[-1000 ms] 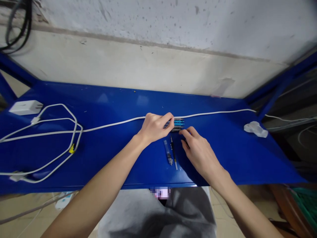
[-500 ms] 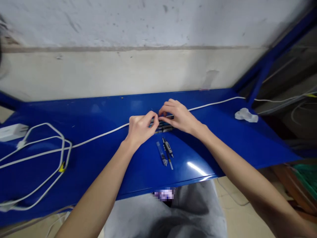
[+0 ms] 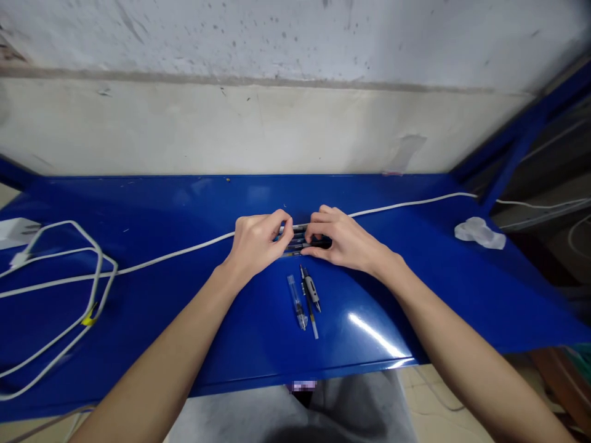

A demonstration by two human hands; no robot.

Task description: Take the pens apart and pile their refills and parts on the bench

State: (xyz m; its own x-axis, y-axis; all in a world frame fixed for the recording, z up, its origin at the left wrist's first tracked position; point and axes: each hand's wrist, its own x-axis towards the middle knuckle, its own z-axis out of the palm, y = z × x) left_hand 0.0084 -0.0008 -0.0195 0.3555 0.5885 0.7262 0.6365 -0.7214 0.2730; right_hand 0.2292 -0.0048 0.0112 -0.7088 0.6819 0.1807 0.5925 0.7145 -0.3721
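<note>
Several pens [image 3: 298, 241] lie side by side across the middle of the blue table, partly covered by both hands. My left hand [image 3: 264, 237] is at their left end, thumb and forefinger pinched together; what is between them, if anything, is too small to tell. At the right end, my right hand [image 3: 335, 239] has its thumb and fingers apart around the pens' ends. Nearer the front lie a clear pen barrel [image 3: 297, 301], a thin refill [image 3: 311, 314] and a grey and black pen part [image 3: 312, 290].
A white cable [image 3: 184, 250] crosses the blue table [image 3: 152, 344] behind the pens. Its loops and a white adapter [image 3: 18, 232] are at the left. Crumpled white plastic [image 3: 479, 233] lies at the right. A wall [image 3: 231, 129] rises along the back edge.
My right hand has moved off the left hand's fingertips, and its thumb and fingers have spread over the right ends of the pens. The left hand keeps its pinch. The view has shifted slightly.
</note>
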